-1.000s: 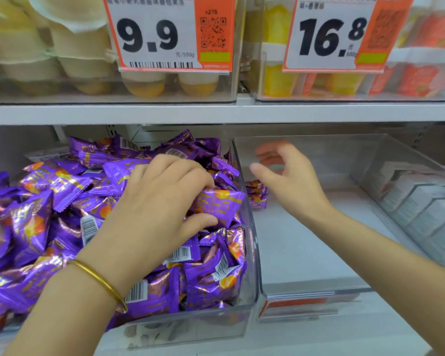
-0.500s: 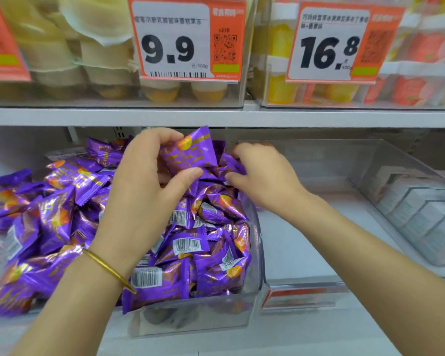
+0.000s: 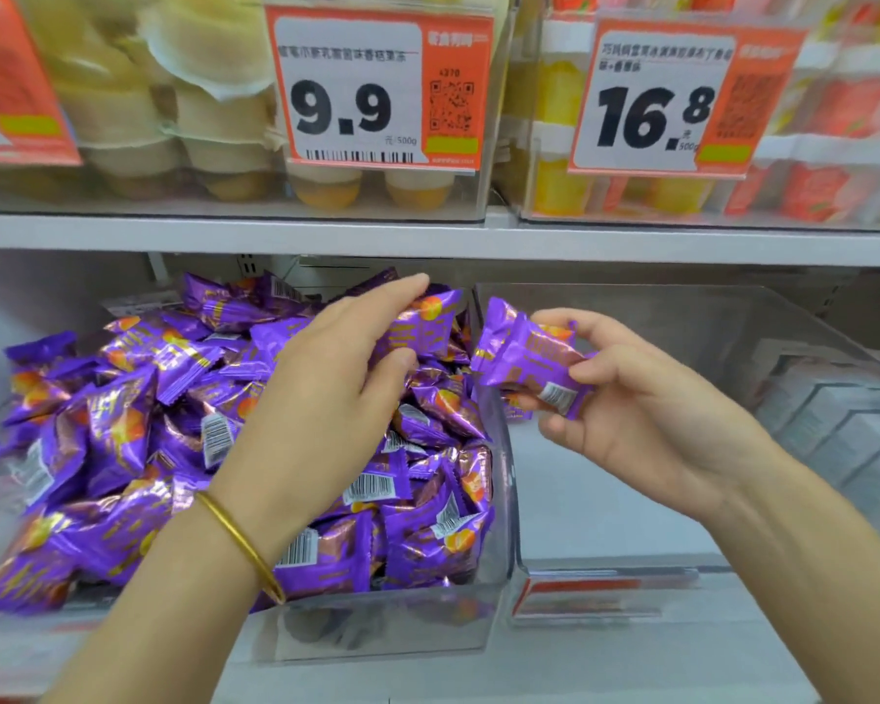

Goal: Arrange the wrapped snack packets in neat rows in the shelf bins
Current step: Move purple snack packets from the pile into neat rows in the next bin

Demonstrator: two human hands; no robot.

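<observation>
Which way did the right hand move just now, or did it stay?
Yes. The right hand moved right, off the purple pile, past the clear divider wall, over the right bin, holding a packet.

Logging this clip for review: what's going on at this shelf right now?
A person is handling purple snack packets at two clear shelf bins. The left hand pinches one purple packet above the heaped bin; the right hand holds a second packet over the nearly bare bin beside it. No neat rows show yet.
</observation>
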